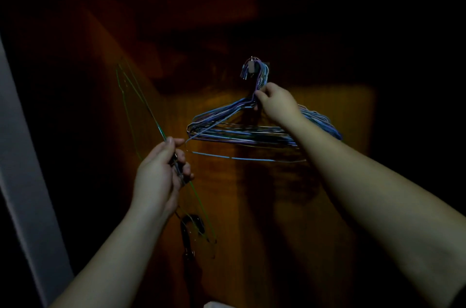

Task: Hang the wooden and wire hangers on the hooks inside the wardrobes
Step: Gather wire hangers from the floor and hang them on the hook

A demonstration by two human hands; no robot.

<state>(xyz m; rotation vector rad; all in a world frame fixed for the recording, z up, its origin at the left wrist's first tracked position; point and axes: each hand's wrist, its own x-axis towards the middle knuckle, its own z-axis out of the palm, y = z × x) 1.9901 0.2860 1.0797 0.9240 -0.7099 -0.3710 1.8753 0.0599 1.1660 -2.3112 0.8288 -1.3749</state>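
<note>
A bundle of several blue and purple wire hangers (242, 131) hangs from a metal hook (252, 65) on the dark wooden back wall of the wardrobe. My right hand (273, 100) pinches the necks of these hangers just below the hook. My left hand (161, 171) grips thin green wire hangers (131, 95), which stand edge-on and tilt up to the left. One blue hanger's bottom bar (242, 158) hangs lower than the rest of the bundle.
The wardrobe interior (327, 181) is dim brown wood. A pale grey door edge or frame (22, 181) runs down the left side. A dark clip-like object (191, 229) hangs below my left hand. A pale thing shows at the bottom edge (219, 304).
</note>
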